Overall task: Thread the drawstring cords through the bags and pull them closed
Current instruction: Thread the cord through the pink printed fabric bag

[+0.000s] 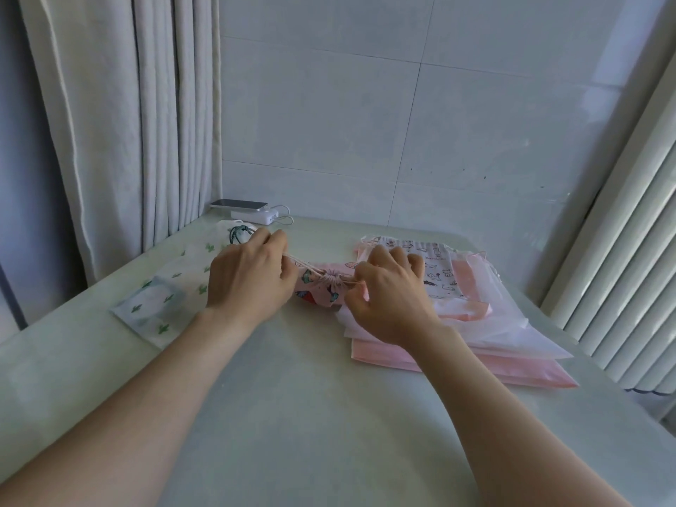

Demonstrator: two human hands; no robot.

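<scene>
The left hand (pixel 248 279) and right hand (pixel 393 301) each pinch a cord (pixel 298 261) end in curled fingers (pixel 280 247), seemingly pulling opposite ways so the pink bag (pixel 318 292), lying between the fingers, puckers shut on the tabletop (pixel 311 397).

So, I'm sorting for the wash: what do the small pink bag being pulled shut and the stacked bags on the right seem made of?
Small pink bag: likely cotton, matte, its mouth gathering into soft pleats. Stacked bags: probably frosted plastic film, semi-translucent with a sheen, pink showing through.
</scene>
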